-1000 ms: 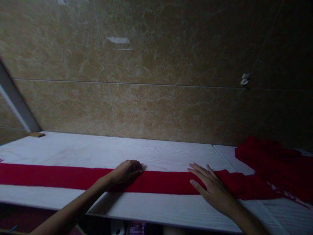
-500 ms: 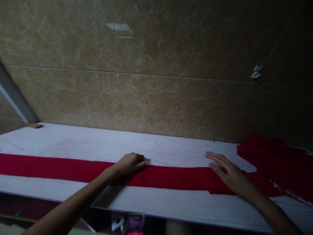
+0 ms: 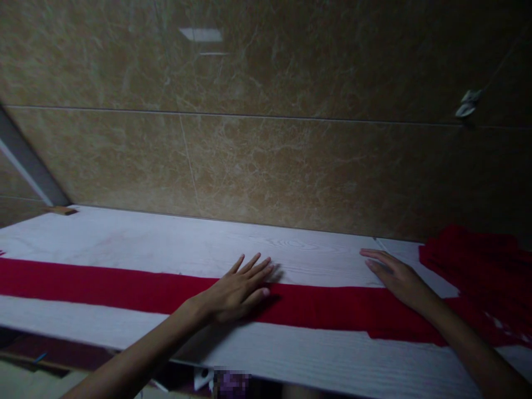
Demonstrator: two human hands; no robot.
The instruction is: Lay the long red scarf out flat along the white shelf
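Note:
A long strip of red cloth (image 3: 124, 288) runs lengthwise along the white wood-grain table (image 3: 216, 246). Over the middle of the strip, my left hand (image 3: 239, 291) is open, palm down with the fingers spread; whether it presses on the cloth I cannot tell. My right hand (image 3: 397, 277) is at the strip's far edge on the right, fingers stretched out toward the left and thumb apart, holding nothing. Beneath the right hand and forearm the cloth looks layered, with a stepped near edge, and it continues toward a heap of red cloth (image 3: 477, 260).
Behind the table rises a brown marbled tile wall (image 3: 266, 160) with a small white fitting (image 3: 469, 103). A grey post (image 3: 31, 158) and a small wooden block (image 3: 62, 210) stand at the far left. Below the near edge are a dark shelf (image 3: 50, 352) and a white object (image 3: 203, 379).
My left hand has shifted right along the strip and its curled fingers have spread. My right hand has moved slightly right in the picture. The camera view has shifted a little.

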